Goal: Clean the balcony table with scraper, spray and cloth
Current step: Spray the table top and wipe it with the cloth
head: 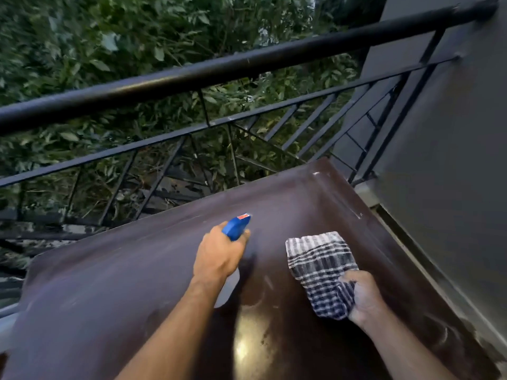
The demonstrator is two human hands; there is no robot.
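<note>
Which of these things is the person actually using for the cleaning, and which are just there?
In use:
spray bottle, gripped by the left hand
checked cloth, gripped by the right hand
brown table

Just there:
black railing
leafy trees
grey wall

No scraper shows.
</note>
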